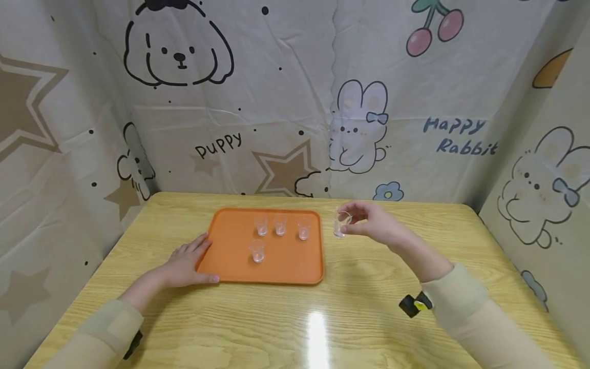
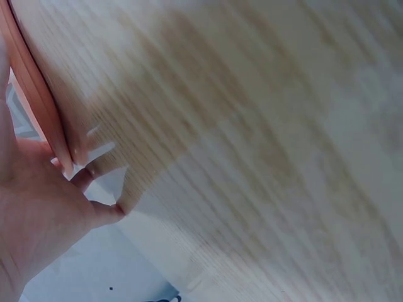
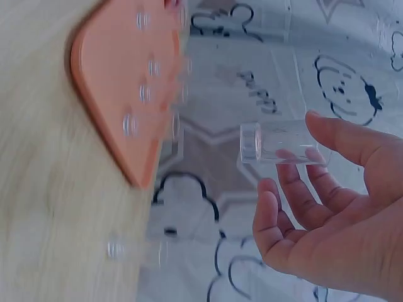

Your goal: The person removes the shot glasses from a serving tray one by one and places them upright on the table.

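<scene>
My right hand (image 1: 375,223) pinches a small clear shot glass (image 3: 283,141) between thumb and fingertips. The glass is just past the right edge of an orange tray (image 1: 288,269), base toward the table in the head view. Several similar shot glasses (image 1: 257,251) stand upright on the tray, most of them in a row toward the back. At the tray's left end, my left hand (image 1: 186,264) rests with fingers extended along the rim and the thumb at the near corner. The left wrist view shows this hand (image 2: 44,214) against the tray's edge.
Another clear shot glass (image 3: 135,250) stands on the table beside the tray in the right wrist view; I cannot make it out separately in the head view. The wooden table (image 1: 258,323) ends at a patterned curtain (image 1: 286,102) behind and at both sides.
</scene>
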`<state>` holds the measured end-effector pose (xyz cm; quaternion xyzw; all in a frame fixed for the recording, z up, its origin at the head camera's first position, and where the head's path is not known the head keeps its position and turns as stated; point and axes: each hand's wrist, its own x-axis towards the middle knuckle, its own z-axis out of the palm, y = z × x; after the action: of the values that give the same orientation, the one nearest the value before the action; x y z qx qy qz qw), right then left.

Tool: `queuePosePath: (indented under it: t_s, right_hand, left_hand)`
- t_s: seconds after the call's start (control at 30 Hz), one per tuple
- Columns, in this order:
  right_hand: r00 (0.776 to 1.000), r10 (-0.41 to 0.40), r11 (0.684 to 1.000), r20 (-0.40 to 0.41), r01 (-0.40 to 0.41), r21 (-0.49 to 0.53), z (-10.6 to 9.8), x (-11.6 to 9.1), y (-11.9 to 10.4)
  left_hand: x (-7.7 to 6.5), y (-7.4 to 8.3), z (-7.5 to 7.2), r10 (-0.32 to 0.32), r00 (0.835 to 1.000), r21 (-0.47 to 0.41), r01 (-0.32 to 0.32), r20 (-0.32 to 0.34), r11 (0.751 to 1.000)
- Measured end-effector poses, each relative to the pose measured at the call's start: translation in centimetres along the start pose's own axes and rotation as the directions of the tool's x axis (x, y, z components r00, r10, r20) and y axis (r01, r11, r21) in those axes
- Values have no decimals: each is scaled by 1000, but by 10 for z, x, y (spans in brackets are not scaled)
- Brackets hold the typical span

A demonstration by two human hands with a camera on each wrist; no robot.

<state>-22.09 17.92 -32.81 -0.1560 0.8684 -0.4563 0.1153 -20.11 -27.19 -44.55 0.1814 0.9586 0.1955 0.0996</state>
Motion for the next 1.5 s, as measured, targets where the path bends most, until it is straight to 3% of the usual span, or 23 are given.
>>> queuePosePath:
  t_s: [0.4, 0.63, 0.8, 1.07, 1.3, 1.5]
  right_hand:
    - [981, 52, 997, -187, -63, -52, -31, 8, 35]
    - [960, 58, 997, -273, -71, -36, -34, 17, 62]
    - [941, 71, 997, -330, -75, -1, -31, 28, 89]
    - [918, 102, 993, -384, -114, -8, -23, 37, 122]
    - [919, 147, 988, -366, -156, 5, -19, 43, 146]
    - [917, 140, 989, -373, -146, 12, -17, 42, 152]
  left_hand:
    - [-2, 0, -2, -3, 1000, -6, 3, 0, 1000]
    - [-4, 1, -4, 19, 999, -12, -20, -28, 1000]
    - [-2, -2, -2, -2, 1000, -9, 2, -9, 1000]
    - [-2, 5, -6, -2, 1000, 0, 2, -4, 1000]
    - [-1, 2, -4, 2, 1000, 0, -2, -3, 1000]
    - [-1, -1, -1, 4, 1000, -8, -4, 2, 1000]
